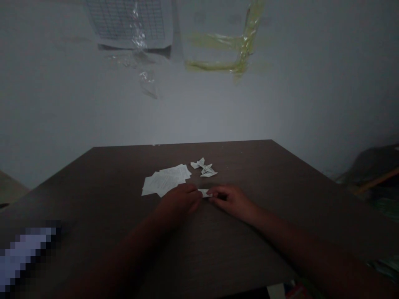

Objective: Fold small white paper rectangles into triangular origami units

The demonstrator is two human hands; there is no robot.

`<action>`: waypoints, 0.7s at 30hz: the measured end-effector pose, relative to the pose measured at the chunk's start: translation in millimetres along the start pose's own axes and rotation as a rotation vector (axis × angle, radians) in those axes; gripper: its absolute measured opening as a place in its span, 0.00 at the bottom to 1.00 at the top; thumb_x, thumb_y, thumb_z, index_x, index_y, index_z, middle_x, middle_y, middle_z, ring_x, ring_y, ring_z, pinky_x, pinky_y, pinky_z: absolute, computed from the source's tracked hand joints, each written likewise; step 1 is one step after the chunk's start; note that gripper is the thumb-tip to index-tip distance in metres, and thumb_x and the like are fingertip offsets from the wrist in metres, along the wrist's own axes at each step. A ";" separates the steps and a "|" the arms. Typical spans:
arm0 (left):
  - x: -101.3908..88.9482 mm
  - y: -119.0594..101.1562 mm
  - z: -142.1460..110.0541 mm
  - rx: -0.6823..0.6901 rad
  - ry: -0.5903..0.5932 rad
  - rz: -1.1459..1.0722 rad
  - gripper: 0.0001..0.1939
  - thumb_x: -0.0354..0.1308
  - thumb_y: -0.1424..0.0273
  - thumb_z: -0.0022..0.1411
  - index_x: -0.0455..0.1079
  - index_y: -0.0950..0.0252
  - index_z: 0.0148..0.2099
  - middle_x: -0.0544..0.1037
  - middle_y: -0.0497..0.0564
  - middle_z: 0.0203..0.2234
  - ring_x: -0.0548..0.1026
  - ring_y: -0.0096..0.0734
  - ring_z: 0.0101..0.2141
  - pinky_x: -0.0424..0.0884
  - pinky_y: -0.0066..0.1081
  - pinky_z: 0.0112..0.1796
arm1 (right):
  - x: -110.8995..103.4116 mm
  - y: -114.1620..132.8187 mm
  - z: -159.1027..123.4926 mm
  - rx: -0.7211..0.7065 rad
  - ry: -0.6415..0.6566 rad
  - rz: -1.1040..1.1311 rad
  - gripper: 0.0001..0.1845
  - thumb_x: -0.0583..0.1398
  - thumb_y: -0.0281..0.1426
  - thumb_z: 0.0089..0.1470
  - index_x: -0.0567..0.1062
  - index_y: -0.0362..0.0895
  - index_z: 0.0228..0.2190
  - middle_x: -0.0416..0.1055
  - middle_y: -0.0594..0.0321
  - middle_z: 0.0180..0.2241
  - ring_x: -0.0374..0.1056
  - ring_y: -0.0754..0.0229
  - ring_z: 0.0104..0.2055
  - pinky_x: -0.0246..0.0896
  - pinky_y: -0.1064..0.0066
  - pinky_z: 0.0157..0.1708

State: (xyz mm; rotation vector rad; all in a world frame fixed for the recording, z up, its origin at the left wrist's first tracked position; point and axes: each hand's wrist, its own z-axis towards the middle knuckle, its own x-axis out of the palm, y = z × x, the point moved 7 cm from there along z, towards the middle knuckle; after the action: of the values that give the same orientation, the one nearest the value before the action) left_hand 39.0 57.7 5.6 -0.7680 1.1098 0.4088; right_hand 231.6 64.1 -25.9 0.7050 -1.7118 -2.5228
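Observation:
Both my hands rest on a dark wooden table (249, 166) in dim light. My left hand (181, 199) and my right hand (230, 199) pinch a small folded piece of white paper (204, 192) between their fingertips, one at each end. Just beyond my left hand lies a loose pile of flat paper slips (165, 180). Behind the held piece sits a small cluster of folded paper pieces (204, 168).
A grey wall rises behind the table, with a gridded sheet (129, 20) and yellowish tape (237, 50) stuck on it. A blurred-out patch (25, 253) covers the table's near left corner. Dark clutter (374, 174) stands off the table's right side.

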 end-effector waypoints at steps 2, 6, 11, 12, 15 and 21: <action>3.4 -1.7 -0.8 0.029 0.055 -0.014 0.09 0.63 0.68 0.74 0.85 0.58 0.50 0.87 0.56 0.50 0.83 0.49 0.50 0.79 0.42 0.53 | -1.4 1.9 1.0 -0.030 0.016 -0.074 0.05 0.69 0.36 0.64 0.87 0.52 0.34 0.81 0.63 0.32 0.74 0.53 0.34 0.67 0.62 0.39; -3.5 3.6 -0.9 -0.006 0.077 -0.048 0.13 0.60 0.64 0.78 0.86 0.60 0.50 0.87 0.58 0.48 0.84 0.50 0.50 0.78 0.45 0.55 | -11.9 5.4 3.3 -0.075 -0.030 -0.138 0.06 0.69 0.29 0.59 0.87 0.52 0.35 0.84 0.62 0.36 0.77 0.51 0.38 0.69 0.61 0.41; 1.7 13.3 -1.4 -0.047 0.131 -0.076 0.09 0.64 0.69 0.71 0.87 0.62 0.47 0.88 0.60 0.51 0.84 0.54 0.53 0.77 0.49 0.59 | -20.8 11.3 4.4 -0.107 -0.100 -0.122 0.09 0.69 0.28 0.59 0.88 0.53 0.40 0.85 0.60 0.41 0.79 0.50 0.43 0.73 0.56 0.48; 3.5 13.8 -1.7 -0.041 0.125 -0.099 0.10 0.65 0.71 0.70 0.87 0.61 0.49 0.88 0.60 0.53 0.84 0.55 0.55 0.76 0.50 0.61 | -21.0 12.8 4.2 -0.118 -0.109 -0.116 0.10 0.69 0.29 0.61 0.88 0.53 0.42 0.85 0.60 0.43 0.79 0.50 0.44 0.74 0.55 0.50; 7.3 10.9 -2.6 -0.010 0.110 -0.148 0.14 0.66 0.73 0.69 0.87 0.60 0.54 0.88 0.60 0.58 0.83 0.57 0.59 0.73 0.54 0.66 | -18.5 16.5 2.6 -0.150 -0.100 -0.109 0.11 0.69 0.32 0.65 0.88 0.55 0.47 0.86 0.58 0.47 0.80 0.49 0.48 0.75 0.53 0.52; 8.4 5.6 -2.7 0.062 0.124 -0.103 0.13 0.67 0.73 0.72 0.89 0.58 0.54 0.85 0.60 0.60 0.79 0.59 0.63 0.69 0.59 0.68 | -5.2 23.4 -1.8 -0.284 0.046 -0.196 0.11 0.68 0.32 0.67 0.88 0.56 0.48 0.87 0.57 0.49 0.81 0.46 0.54 0.75 0.48 0.58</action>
State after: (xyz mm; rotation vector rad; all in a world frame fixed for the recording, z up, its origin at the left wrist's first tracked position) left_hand 37.0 58.8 -4.6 -0.8002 1.1873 0.2413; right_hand 231.5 54.5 -3.9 0.9371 -1.2881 -2.7732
